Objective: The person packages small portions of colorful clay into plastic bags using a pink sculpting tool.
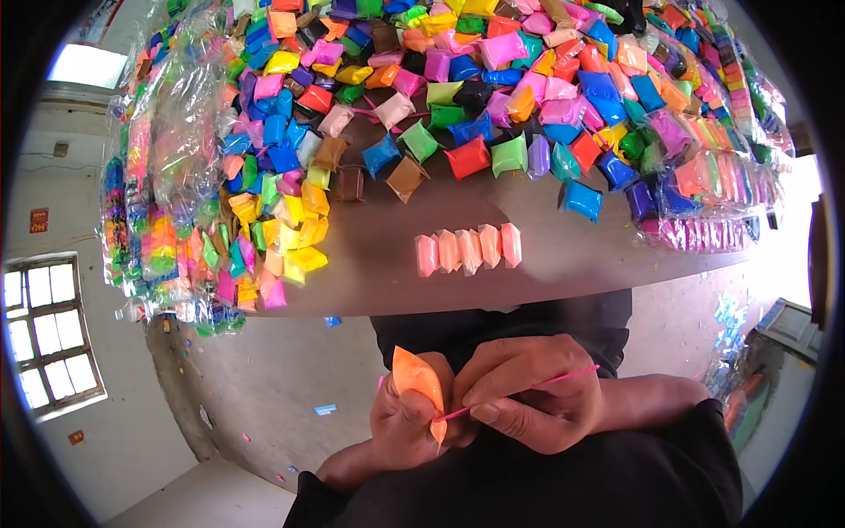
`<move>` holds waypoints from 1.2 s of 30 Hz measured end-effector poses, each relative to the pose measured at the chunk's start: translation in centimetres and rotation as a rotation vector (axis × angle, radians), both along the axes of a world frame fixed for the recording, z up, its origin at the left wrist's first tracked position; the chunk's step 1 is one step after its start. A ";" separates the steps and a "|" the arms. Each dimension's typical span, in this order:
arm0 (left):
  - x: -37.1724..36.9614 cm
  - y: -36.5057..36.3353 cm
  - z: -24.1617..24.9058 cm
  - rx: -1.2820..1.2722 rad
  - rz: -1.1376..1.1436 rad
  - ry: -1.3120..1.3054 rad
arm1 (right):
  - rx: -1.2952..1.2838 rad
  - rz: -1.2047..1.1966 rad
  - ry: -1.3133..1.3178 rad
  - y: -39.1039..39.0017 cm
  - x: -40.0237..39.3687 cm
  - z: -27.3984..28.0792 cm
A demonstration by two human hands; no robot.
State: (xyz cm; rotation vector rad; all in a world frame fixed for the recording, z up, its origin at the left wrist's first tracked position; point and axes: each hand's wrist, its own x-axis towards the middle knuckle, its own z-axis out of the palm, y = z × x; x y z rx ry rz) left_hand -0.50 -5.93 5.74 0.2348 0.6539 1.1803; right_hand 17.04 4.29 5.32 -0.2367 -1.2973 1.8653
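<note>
My left hand (407,421), low in the view over my lap, is closed on an orange packet (417,378), its thumb pressed on the packet's face. A thin pink stick (568,377) runs across the packet's lower part. My right hand (532,392) pinches this stick between thumb and fingertips, close beside the left hand; the stick's far end sticks out past the right hand. On the table in front lies a row of several pink and peach packets (469,250), side by side.
Many small coloured packets (449,92) are heaped across the brown table (378,282). Clear plastic bags of packets (176,150) stand at the left, and more bagged packets (713,180) at the right. Scraps (326,410) lie on the floor.
</note>
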 end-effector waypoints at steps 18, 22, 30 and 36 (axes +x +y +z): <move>0.2 0.1 0.0 0.002 0.043 0.093 | -0.080 0.058 0.060 -0.1 0.0 0.0; 0.4 0.1 -0.3 -0.003 0.060 0.031 | -0.060 0.008 -0.012 -0.6 0.0 0.1; 0.5 0.0 -0.6 -0.007 0.088 -0.068 | 0.063 -0.099 -0.150 0.5 0.0 -0.2; 1.0 0.9 -0.7 0.013 0.011 -0.018 | 0.279 -0.270 -0.291 1.4 -0.1 -0.7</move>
